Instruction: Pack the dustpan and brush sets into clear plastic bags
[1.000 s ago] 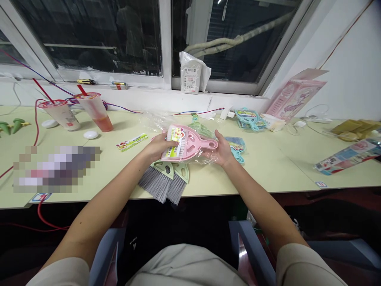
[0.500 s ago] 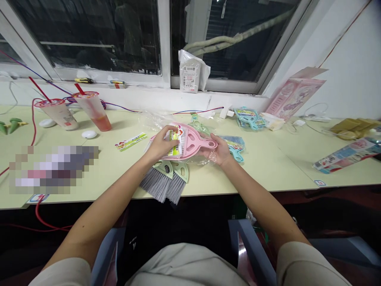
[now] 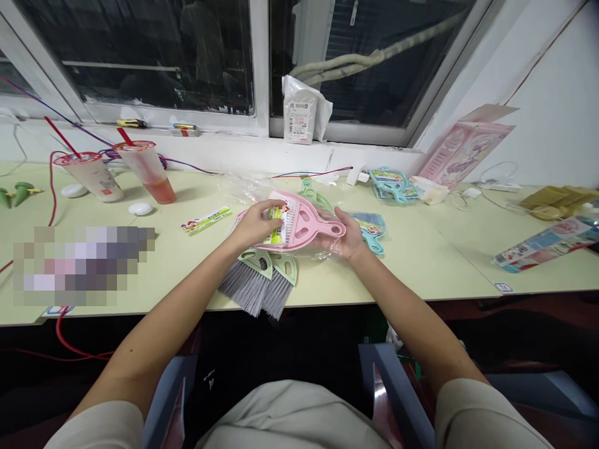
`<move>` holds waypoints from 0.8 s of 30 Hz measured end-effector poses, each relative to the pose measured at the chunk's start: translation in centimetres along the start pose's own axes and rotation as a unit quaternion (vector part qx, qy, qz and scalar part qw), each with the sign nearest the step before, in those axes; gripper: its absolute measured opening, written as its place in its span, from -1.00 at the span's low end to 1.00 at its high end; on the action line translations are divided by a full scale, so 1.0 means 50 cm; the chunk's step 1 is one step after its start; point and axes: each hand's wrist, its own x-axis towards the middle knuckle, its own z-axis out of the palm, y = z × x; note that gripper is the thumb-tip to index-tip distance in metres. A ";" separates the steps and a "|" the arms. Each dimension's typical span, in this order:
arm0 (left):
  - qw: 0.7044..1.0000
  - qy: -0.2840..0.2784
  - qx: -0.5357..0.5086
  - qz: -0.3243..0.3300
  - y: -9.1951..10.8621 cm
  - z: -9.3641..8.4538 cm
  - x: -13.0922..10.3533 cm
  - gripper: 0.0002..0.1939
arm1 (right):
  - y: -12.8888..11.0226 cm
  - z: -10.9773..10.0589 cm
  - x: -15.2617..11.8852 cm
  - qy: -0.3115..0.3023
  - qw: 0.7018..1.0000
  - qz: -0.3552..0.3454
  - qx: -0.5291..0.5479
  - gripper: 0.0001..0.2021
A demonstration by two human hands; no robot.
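A small pink dustpan (image 3: 304, 223) with a grey brush and a green-yellow paper label (image 3: 277, 226) in it is held just above the table. My left hand (image 3: 255, 226) grips its wide end, fingers on the label. My right hand (image 3: 349, 237) holds the handle end together with a clear plastic bag (image 3: 322, 251) under it. Two green-handled brushes with grey bristles (image 3: 255, 284) lie below my left hand at the table's front edge.
Two drink cups with red straws (image 3: 140, 171) stand at back left, a loose label (image 3: 206, 220) lies nearby. Teal dustpan sets (image 3: 390, 184), a pink box (image 3: 461, 153) and packages (image 3: 547, 243) lie to the right. A white bag (image 3: 302, 118) sits on the windowsill.
The pink dustpan has tilted and shifted slightly away from me. My left fingers have moved up over the label at its wide end.
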 end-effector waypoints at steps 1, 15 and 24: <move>1.000 -0.001 -0.001 0.011 0.000 -0.001 0.000 -0.49 | -0.001 -0.001 -0.001 -0.002 1.000 0.006 -0.001 -0.51; 0.997 -0.070 0.028 0.035 0.017 -0.027 -0.002 -0.64 | 0.005 -0.009 0.005 -0.009 1.000 -0.007 0.019 -0.52; 0.976 0.030 0.174 0.131 0.055 -0.030 -0.012 -0.87 | 0.007 -0.002 0.001 0.012 1.000 -0.020 0.006 -0.54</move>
